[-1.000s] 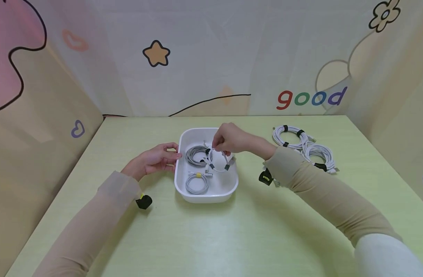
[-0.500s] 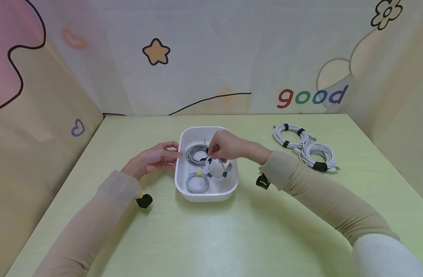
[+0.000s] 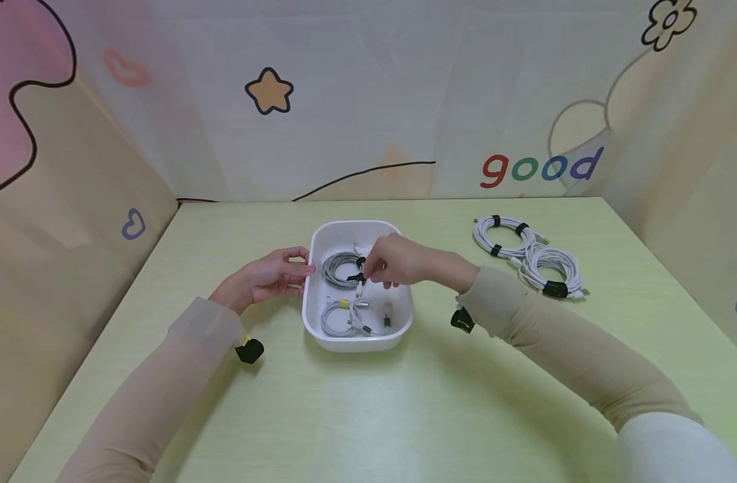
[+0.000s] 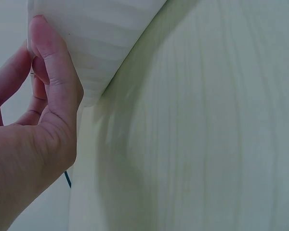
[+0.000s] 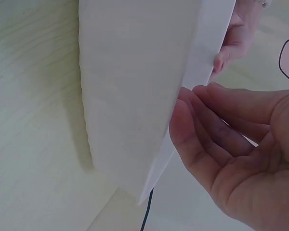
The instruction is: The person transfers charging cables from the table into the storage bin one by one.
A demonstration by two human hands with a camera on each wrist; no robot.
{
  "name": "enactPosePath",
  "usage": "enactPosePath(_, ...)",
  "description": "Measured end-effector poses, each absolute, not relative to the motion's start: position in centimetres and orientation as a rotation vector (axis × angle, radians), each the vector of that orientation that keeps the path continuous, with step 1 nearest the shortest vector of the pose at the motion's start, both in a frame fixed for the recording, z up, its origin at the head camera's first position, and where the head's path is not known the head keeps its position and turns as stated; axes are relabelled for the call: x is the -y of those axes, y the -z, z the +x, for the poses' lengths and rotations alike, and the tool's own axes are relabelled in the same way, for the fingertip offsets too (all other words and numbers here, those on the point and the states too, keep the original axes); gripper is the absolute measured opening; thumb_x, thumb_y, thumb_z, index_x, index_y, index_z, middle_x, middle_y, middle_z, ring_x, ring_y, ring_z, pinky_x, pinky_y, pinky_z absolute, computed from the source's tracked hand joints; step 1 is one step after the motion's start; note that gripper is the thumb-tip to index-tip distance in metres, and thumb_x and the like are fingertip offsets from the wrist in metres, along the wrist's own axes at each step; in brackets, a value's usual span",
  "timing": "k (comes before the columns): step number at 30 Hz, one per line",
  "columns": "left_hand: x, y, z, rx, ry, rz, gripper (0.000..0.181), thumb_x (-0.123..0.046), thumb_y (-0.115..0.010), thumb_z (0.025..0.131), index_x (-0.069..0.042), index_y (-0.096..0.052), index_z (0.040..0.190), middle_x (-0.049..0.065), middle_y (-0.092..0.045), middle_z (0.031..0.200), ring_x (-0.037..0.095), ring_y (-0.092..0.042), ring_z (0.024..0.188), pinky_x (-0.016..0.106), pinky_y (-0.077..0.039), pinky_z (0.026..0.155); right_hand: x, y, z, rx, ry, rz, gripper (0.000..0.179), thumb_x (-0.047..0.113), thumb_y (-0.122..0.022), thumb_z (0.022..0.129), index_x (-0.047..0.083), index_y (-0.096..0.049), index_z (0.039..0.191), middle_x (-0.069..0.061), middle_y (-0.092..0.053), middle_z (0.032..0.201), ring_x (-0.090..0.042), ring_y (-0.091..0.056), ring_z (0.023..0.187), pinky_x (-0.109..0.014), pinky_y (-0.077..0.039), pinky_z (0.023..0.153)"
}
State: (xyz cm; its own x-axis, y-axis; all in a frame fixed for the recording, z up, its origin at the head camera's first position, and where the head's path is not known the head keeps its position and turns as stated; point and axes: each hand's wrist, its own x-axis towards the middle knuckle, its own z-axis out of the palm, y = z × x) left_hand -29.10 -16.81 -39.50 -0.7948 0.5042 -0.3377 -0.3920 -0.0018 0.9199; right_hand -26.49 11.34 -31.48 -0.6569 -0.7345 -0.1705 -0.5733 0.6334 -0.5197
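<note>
Left hand (image 3: pixel 274 276) fingers pinch the bin's (image 3: pixel 362 345) rim at nine o'clock; right hand (image 3: pixel 398 260) fingers, loosely bent, overhang two; tabletop (image 3: pixel 356 416) stretches toward six; white coils (image 3: pixel 573 270) near three.

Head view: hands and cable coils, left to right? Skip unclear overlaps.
Left hand → gray cable coil in the white bin → right hand → pair of white cable coils.
</note>
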Motion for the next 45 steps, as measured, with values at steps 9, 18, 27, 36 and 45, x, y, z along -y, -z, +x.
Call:
enactPosePath(9,16.8,39.5,-29.1,-1.651,-1.857,0.119,0.013,0.002,-0.052,0.105,-0.003,-0.046,0.116,0.009,-0.063,0.101,0.02,-0.066,0.081,0.031,-0.061,0.069,-16.6,31.0,-26.5,-2.701,0.705,-0.904,0.01,0.0,-0.067,0.098,-0.005,-0.074,0.102,-0.009,-0.069,0.081,-0.02,-0.063,0.068,-0.027,-0.053,0.061)
enactPosePath(18,16.9,39.3,-29.0,-1.665,-1.859,0.113,0.015,0.001,-0.053,0.105,-0.001,-0.045,0.118,0.01,-0.062,0.104,0.022,-0.064,0.083,0.031,-0.06,0.07,-23.3,32.2,-26.2,-2.859,0.625,-0.773,0.006,-0.009,-0.068,0.092,-0.006,-0.073,0.093,-0.01,-0.07,0.083,-0.024,-0.062,0.072,-0.041,-0.057,0.07)
enactPosePath(27,17.0,39.2,-29.0,-1.665,-1.857,0.119,0.016,0.002,-0.052,0.105,-0.001,-0.045,0.119,0.008,-0.063,0.099,0.02,-0.066,0.081,0.031,-0.061,0.071,-27.4,33.9,-26.0,-2.788,0.317,-0.517,0.017,-0.005,-0.074,0.088,-0.008,-0.07,0.104,-0.014,-0.065,0.092,-0.03,-0.058,0.085,-0.045,-0.055,0.079)
enactPosePath(36,16.7,39.2,-28.9,-1.669,-1.851,0.108,0.014,0.002,-0.052,0.105,-0.003,-0.045,0.117,0.008,-0.063,0.098,0.019,-0.066,0.079,0.03,-0.06,0.069,-29.5,35.9,-26.6,-2.768,0.355,-0.535,0.013,-0.011,-0.069,0.083,-0.001,-0.071,0.092,-0.012,-0.066,0.088,-0.029,-0.059,0.081,-0.037,-0.053,0.067)
enactPosePath(45,16.7,39.2,-28.9,-1.653,-1.864,0.12,0.013,0.004,-0.051,0.104,-0.002,-0.046,0.114,0.009,-0.063,0.097,0.02,-0.066,0.079,0.03,-0.06,0.068,-30.7,35.2,-27.1,-2.662,0.556,-0.552,0.008,-0.007,-0.072,0.086,-0.005,-0.07,0.094,-0.008,-0.066,0.084,-0.019,-0.059,0.067,-0.032,-0.056,0.058)
